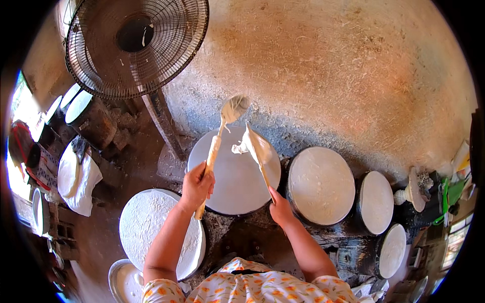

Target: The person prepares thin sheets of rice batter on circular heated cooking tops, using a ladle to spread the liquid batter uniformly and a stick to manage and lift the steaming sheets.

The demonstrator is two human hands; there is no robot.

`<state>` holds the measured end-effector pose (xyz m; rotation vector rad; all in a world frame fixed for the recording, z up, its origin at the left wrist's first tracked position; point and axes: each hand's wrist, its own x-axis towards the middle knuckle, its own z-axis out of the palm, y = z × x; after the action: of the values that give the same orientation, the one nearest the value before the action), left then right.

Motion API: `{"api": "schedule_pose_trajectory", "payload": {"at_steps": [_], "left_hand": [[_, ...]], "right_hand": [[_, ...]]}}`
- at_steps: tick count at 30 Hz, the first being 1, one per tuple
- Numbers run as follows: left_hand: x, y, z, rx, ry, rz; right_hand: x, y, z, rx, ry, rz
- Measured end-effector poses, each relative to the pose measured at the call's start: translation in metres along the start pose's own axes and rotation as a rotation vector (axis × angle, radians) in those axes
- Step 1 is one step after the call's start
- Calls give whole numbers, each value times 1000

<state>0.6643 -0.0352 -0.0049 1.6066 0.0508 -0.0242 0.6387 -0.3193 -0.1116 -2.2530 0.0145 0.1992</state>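
Note:
My left hand (pixel 199 183) grips the wooden handle of a large metal spoon (pixel 235 108), its bowl raised toward the wall and a strand of pale batter hanging from its neck. In my right hand (pixel 281 209) is the thin handle of a flat spatula (pixel 257 146), whose blade is coated with pale dough or batter. Both tools are held above a round, smooth grey griddle (pixel 231 185). A soft white lump (pixel 239 148) shows beside the spatula blade; whether it clings there or rests on the griddle, I cannot tell.
A bubbly white sheet (pixel 149 223) covers the round griddle at left, above a batter basin (pixel 125 282). Round pale-topped drums (pixel 322 185) line the right. A pedestal fan (pixel 136 49) stands at upper left, before a rough wall (pixel 322 68). White cloth (pixel 85 185) hangs farther left.

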Motion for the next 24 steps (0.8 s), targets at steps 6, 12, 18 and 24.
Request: {"api": "schedule_pose_trajectory", "payload": {"at_steps": [6,12,18,24], "left_hand": [[-8,-27,-8,-101,-32,-140],[-12,-27,-21,-162,-99,-247],[-28,-19,-34,-966,-135,-234],[-39,-19,-32,-548,33,-235]], "right_hand": [[13,-27,12,62,0,-6],[-44,28,10,51,189,-35],[3,-22,29,102,-11,55],[13,-30,45,-57,-145,-267]]}}
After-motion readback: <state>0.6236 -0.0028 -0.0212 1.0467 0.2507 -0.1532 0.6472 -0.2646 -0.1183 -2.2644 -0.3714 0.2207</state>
